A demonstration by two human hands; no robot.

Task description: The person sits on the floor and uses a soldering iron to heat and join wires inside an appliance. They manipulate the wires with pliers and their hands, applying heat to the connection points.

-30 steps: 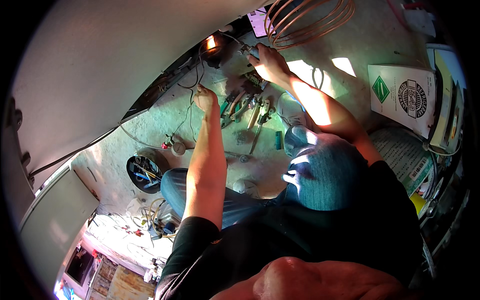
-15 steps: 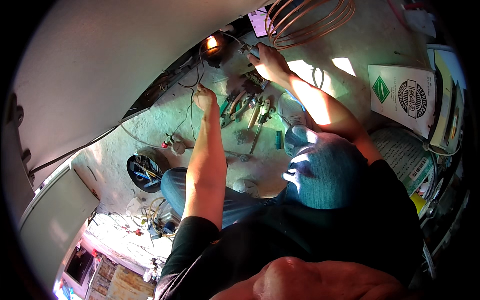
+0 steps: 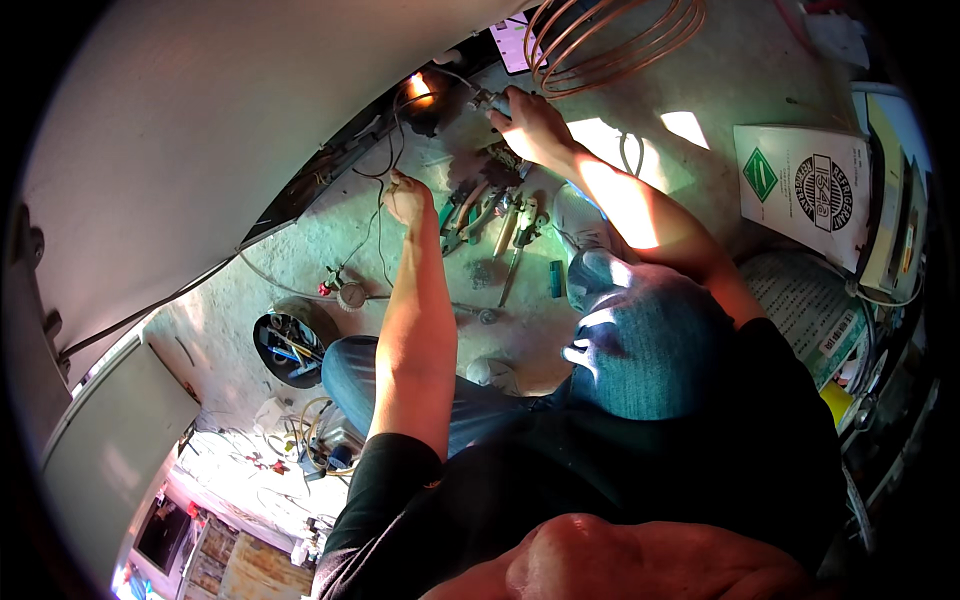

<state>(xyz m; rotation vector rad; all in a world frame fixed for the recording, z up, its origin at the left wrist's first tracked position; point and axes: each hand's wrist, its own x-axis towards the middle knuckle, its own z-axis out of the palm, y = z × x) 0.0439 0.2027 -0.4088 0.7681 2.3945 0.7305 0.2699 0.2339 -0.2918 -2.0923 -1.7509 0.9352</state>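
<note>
Clock faces read with twelve straight ahead of the person.

Right hand: fingers wrapped round the grip of a hand torch; pads hidden from where I stand. The torch's long axis runs out toward ten o'clock, with its thin neck leading to an orange flame.

Left hand: fingers look pressed together, pinching a thin dark tube, or possibly a wire; too small to tell. From the pinch it climbs toward twelve, then bends toward one, near the flame.

The relation that counts, I judge: torch neck against tube. Flame sits at ten o'clock from the right fingers, about twelve from the left. Neither hand is plainly nearer; both stand apart from the fire, and the neck spans the right hand's gap. Whether flame touches tube, cannot tell.

Further out: pliers on the floor, between three and four from the left hand; pressure gauge at seven; round tool container at seven, beyond it. From the right hand: lit phone near twelve, copper tubing coil at two. Large pale panel at ten from the left hand.
</note>
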